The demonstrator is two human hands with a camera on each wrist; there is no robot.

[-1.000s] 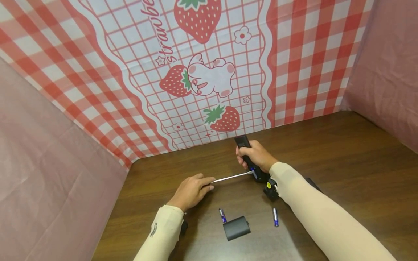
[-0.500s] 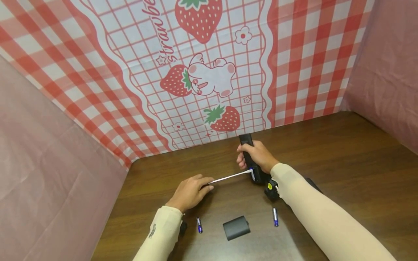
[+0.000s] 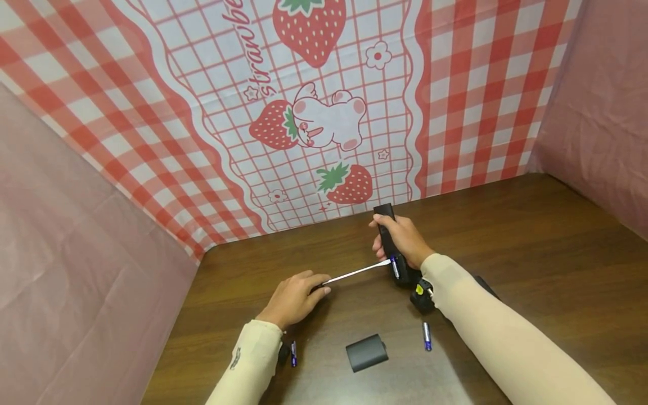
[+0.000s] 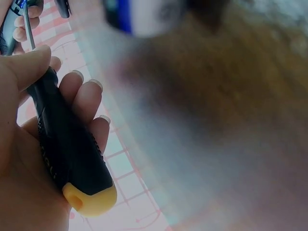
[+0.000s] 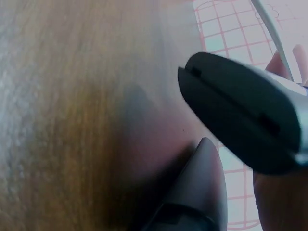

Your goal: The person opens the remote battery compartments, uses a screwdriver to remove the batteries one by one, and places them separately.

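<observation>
Printed on the backdrop [image 3: 324, 107] behind the desk [image 3: 531, 253]: strawberries, a cartoon bear and cursive lettering reading "strawbe…", cut off by the top edge. No legible writing on any tool or battery.

Right hand [image 3: 402, 239] wrapped around a black remote [image 3: 388, 236], held tilted above the desk, its far end poking past the fingers. Left hand [image 3: 296, 295] gripping the handle of a screwdriver [image 3: 354, 274], its silver shaft reaching across to the remote's open lower end, where a blue battery [image 3: 395, 267] sits (tip contact too small to judge from the head view).

From the left wrist view only: handle black with a yellow butt cap [image 4: 89, 199], fingers curled round it; anything printed on the grip too dark to read. From the right wrist view: the remote's rounded end close up, the shaft crossing above, the wood grain badly blurred.

Lying on the desk near the forearms: a dark cover piece [image 3: 367, 352], a loose battery [image 3: 427, 336] to its right, another [image 3: 293, 354] beside the left sleeve, partly hidden.
</observation>
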